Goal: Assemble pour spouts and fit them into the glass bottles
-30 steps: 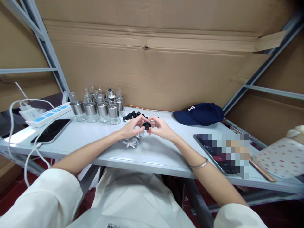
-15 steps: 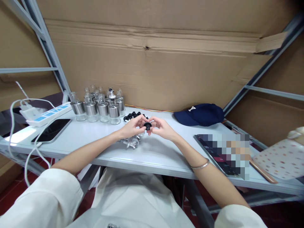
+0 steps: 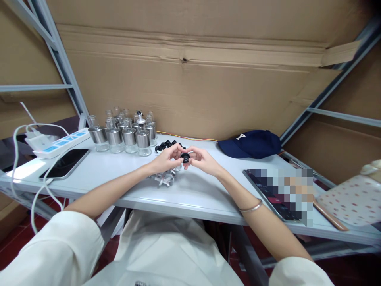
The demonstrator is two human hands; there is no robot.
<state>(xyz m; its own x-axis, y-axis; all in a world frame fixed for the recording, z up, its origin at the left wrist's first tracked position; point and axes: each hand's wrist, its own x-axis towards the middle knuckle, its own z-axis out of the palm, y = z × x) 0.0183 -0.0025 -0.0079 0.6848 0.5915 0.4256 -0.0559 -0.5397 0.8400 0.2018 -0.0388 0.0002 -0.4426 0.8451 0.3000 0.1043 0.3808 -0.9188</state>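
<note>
Black cap (image 3: 185,158), small and round, sits pinched between the fingertips of both hands just above the middle of the white worktop (image 3: 208,190). Far left, a white power strip (image 3: 59,143) with blue sockets lies near the edge, and a dark phone (image 3: 64,163) rests flat just in front of it. Next comes a cluster of small glass bottles (image 3: 125,135) with silver bands, standing upright near the cardboard back wall. The left hand (image 3: 165,159) grips the cap from its side with thumb and fingers closed on it; below that hand lies a heap of white plastic parts (image 3: 165,178). More black caps (image 3: 168,145) are scattered just behind the hands. The right hand (image 3: 202,161) clasps the cap from the other side. Further right lies a navy baseball cap (image 3: 250,143), then a dark tablet (image 3: 268,190), partly blurred.
</note>
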